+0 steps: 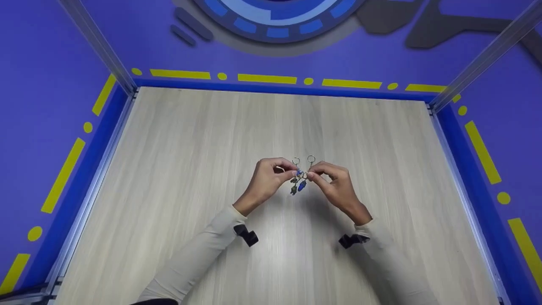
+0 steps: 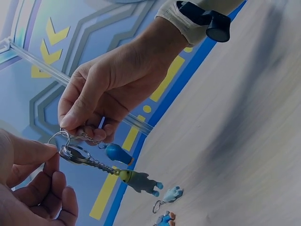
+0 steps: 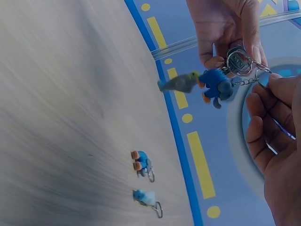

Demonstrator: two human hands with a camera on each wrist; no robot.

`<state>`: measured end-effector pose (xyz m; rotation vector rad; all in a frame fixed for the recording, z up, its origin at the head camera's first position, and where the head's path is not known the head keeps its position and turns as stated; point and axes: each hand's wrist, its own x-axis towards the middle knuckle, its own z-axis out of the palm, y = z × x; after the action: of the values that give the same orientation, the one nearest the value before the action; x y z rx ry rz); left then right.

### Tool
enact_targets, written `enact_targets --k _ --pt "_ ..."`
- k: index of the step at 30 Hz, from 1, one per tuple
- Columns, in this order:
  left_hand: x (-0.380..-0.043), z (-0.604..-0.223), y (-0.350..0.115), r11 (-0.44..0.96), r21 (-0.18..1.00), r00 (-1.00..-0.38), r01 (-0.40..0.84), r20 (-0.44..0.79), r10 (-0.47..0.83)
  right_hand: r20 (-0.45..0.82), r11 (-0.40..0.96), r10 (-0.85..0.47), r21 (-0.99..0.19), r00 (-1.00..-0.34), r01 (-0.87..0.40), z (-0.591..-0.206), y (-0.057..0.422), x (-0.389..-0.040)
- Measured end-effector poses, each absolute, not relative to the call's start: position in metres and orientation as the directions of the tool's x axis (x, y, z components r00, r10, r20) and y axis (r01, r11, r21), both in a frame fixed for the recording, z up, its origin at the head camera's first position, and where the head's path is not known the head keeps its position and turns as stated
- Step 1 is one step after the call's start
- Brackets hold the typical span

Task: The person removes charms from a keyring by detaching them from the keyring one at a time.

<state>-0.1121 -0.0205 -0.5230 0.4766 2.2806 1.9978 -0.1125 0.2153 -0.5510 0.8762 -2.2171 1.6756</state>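
Over the middle of the table, my left hand [image 1: 267,176] and right hand [image 1: 338,184] meet at their fingertips. Thumb and finger of the left pinch the metal ring of a keychain; its grey, fish-like figure [image 2: 138,181] with a yellowish head dangles from a chain. My right hand pinches another ring, whose short chain carries a blue figure [image 3: 215,86] with a grey head. Both rings overlap between the fingertips, along with a round metal tag [image 3: 239,60]. Which ring passes through which I cannot tell.
Two more keychains lie on the table below the hands: a pale blue figure [image 3: 146,197] and a blue one with orange feet [image 3: 141,161], each with a ring. Blue panels [image 1: 38,106] and metal rails border the wooden tabletop [image 1: 211,127].
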Motion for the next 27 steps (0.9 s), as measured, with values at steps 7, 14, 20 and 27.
enact_targets --k 7,14,20,27 --pt "-0.1135 -0.5246 -0.0155 0.104 0.975 -0.948 0.195 0.160 0.274 0.527 0.209 -0.321 -0.771 -0.787 -0.602 -0.5476 0.2188 -0.1134" --pt "-0.1145 -0.5201 -0.0133 0.112 0.972 -0.950 0.207 0.172 0.262 0.590 0.258 -0.293 -0.709 -0.752 -0.657 -0.5437 0.2173 -0.1165" --pt "-0.1146 -0.5176 -0.0106 0.071 0.982 -0.954 0.176 0.153 0.257 0.593 0.246 -0.247 -0.727 -0.767 -0.641 -0.5450 0.2166 -0.1183" --pt "-0.1125 -0.5213 -0.0108 0.026 0.994 -0.959 0.110 0.100 0.264 0.549 0.215 -0.247 -0.772 -0.798 -0.598 -0.5456 0.2178 -0.1132"
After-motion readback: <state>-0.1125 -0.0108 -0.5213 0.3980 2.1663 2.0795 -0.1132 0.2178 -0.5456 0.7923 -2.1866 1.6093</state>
